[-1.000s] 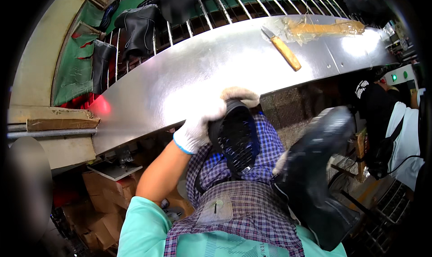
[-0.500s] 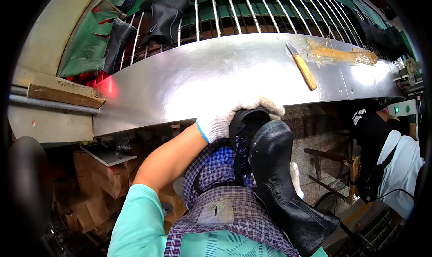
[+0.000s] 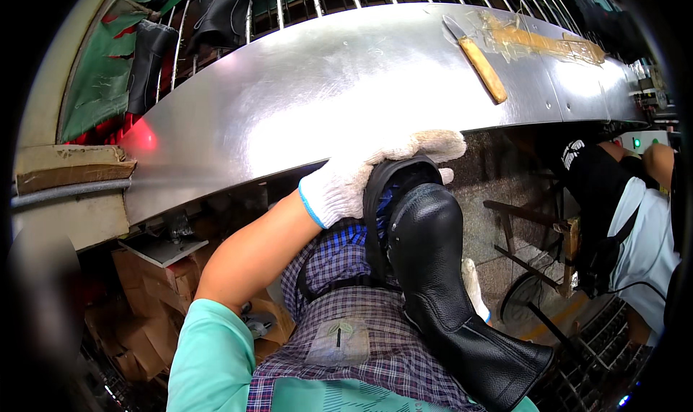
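A black leather boot leans toe up against my plaid apron, its shaft toward the lower right. Beside its toe rises a curved black rim-like piece; I cannot tell whether it is a sole or a strip. My left hand, in a white knit glove with a blue cuff edge, is closed over the top of this piece. My right hand, also gloved, is against the far right side of the boot and grips it; most of its fingers are hidden behind the leather.
A shiny metal counter curves across in front, bearing a wooden-handled knife and brown tape. More black boots lie on the bar rack beyond. Cardboard boxes fill the lower left. Another person is at the right.
The view has shifted, so counter, knife and rack appear higher. My left hand and the black rim-like piece sit slightly higher in the picture; both hands keep their hold.
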The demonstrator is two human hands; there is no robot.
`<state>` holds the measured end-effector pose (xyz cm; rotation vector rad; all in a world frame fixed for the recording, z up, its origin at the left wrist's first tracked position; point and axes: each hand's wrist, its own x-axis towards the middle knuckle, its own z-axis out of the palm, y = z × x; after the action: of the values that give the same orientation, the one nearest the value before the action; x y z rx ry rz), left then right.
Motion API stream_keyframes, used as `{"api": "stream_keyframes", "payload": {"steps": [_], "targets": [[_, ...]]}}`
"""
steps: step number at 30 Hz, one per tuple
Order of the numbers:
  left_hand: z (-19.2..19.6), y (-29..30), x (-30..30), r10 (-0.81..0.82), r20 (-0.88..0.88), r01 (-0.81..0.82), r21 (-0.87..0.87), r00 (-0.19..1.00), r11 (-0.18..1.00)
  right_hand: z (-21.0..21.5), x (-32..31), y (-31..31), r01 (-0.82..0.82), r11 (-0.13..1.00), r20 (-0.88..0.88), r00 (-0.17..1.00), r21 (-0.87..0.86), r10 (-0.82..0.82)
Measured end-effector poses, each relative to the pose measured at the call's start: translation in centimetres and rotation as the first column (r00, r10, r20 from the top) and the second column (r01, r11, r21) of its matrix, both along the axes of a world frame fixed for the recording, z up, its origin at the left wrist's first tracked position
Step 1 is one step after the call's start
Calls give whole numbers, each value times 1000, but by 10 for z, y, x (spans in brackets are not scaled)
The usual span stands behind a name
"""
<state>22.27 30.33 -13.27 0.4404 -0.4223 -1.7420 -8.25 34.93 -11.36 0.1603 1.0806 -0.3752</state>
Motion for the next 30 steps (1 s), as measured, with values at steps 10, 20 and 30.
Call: {"api": "stream_keyframes", "payload": {"steps": [10,20,30], "targets": [[18,-2,-7,-40,78,39,16,996,999,-70,-33,-8,-285,852,121,921,-440,371],[25,0,-5,-75,101,75,7,992,997,-58,-23,-2,-239,898,64,958,-370,281],[16,-7,-16,-91,104,99,-76,990,992,-47,-13,8,-151,953,-85,987,-261,133]]}}
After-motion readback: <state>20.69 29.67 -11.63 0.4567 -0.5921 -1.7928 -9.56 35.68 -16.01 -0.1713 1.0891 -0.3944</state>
